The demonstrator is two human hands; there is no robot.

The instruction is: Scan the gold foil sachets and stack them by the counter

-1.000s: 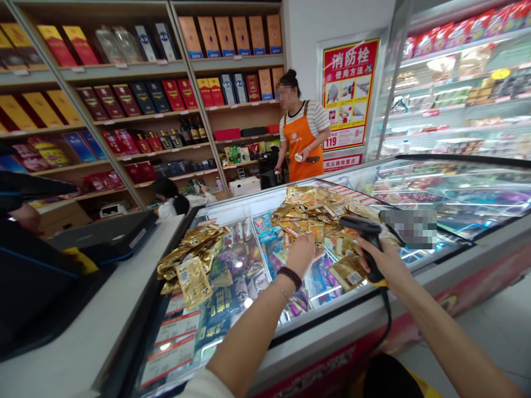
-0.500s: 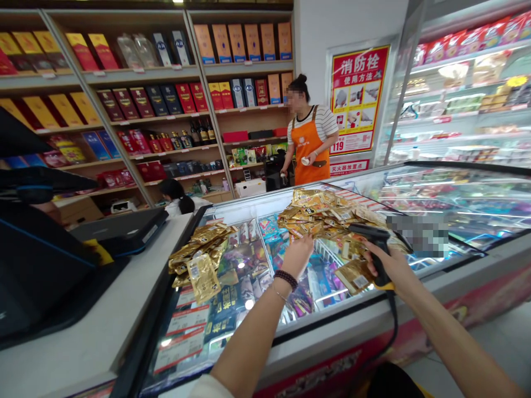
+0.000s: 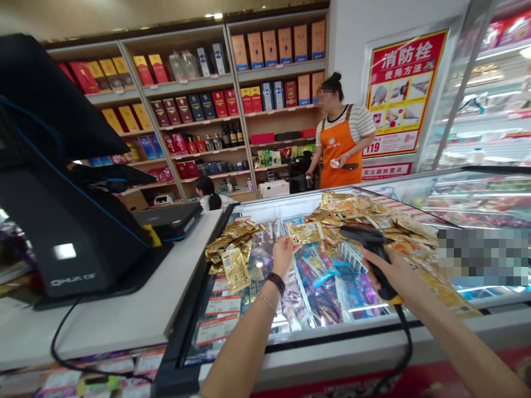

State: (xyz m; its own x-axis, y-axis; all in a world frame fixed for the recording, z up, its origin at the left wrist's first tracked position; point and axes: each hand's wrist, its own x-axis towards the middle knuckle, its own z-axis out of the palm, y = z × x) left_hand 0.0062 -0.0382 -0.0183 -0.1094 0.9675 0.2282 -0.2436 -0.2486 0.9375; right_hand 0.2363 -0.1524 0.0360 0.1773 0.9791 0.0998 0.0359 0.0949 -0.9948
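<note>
My left hand [image 3: 283,253], a dark bead bracelet at its wrist, pinches a gold foil packet [image 3: 307,232] and holds it above the glass lid of the chest freezer [image 3: 323,326]. My right hand [image 3: 388,268] is wrapped round the grip of a black barcode scanner [image 3: 367,239] whose head points left toward that packet; its cable hangs down over the freezer's front edge. A big heap of gold packets [image 3: 373,213] lies on the glass behind both hands. A smaller pile of gold packets [image 3: 232,249] lies at the lid's left end.
A black checkout terminal [image 3: 62,221] stands on the white counter [image 3: 124,315] at the left. A person in an orange apron [image 3: 342,143] stands behind the freezer. Boxes and bottles fill the wall shelves [image 3: 199,116]. Refrigerated shelves [image 3: 489,105] rise at the right.
My left hand has lifted a gold packet off the big heap and drawn it left, toward the scanner's head. The view has swung left, bringing the checkout terminal further in.
</note>
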